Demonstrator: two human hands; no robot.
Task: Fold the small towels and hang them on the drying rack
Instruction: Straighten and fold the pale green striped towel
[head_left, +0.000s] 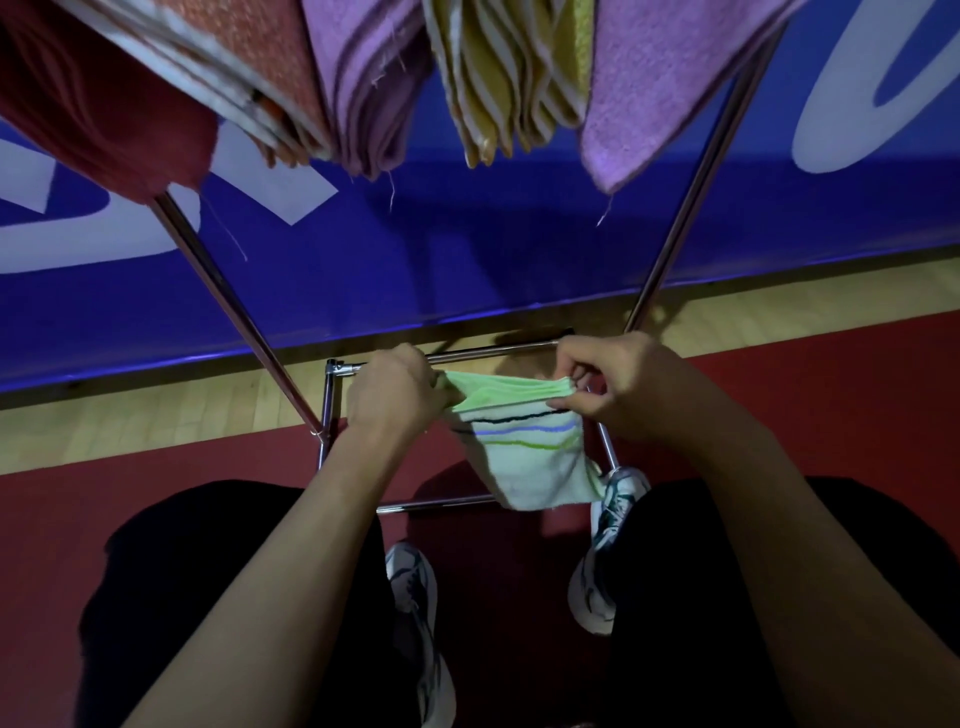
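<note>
A small pale green towel (530, 457) with dark, blue and green stripes hangs between my hands, above the floor. My left hand (395, 397) pinches its upper left corner. My right hand (618, 384) pinches its upper right corner, so the top edge is stretched taut. The lower part droops to a point near my right shoe. Above, the drying rack (691, 197) carries several folded towels: a dark red one (104, 104), an orange one (244, 67), a purple one (363, 93), a yellow striped one (509, 83) and another purple one (670, 88).
The rack's metal legs slant down to a rectangular base frame (327, 410) on the floor right in front of my feet. My white shoes (415, 613) stand on red flooring. A blue banner (519, 249) with white letters runs behind the rack, with a wood strip beneath.
</note>
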